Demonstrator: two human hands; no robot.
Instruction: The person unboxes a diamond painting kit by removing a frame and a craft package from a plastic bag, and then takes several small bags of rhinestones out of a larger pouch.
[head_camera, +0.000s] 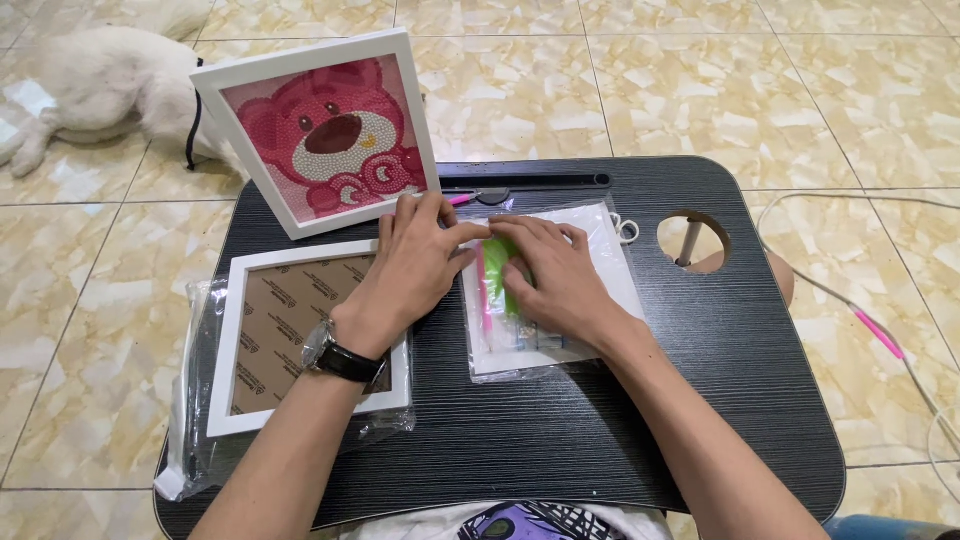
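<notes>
Two hands are pressed on a clear plastic packet (560, 300) on the black surface (700, 400). Left hand (415, 265) and right hand (555, 275) lie flat, each grip apart, fingertips touching the packet's top edge. A white frame (240, 345) lies just beside.

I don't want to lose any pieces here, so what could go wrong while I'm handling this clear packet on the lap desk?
1. Both hands, left hand and right hand, press on the clear packet; if it tears open suddenly, its small contents could scatter onto the tiled floor.
2. The finished bear picture stands tilted just behind the left hand; a bump might topple it.
3. The round hole in the desk sits near the packet; loose bits may drop through.
</notes>
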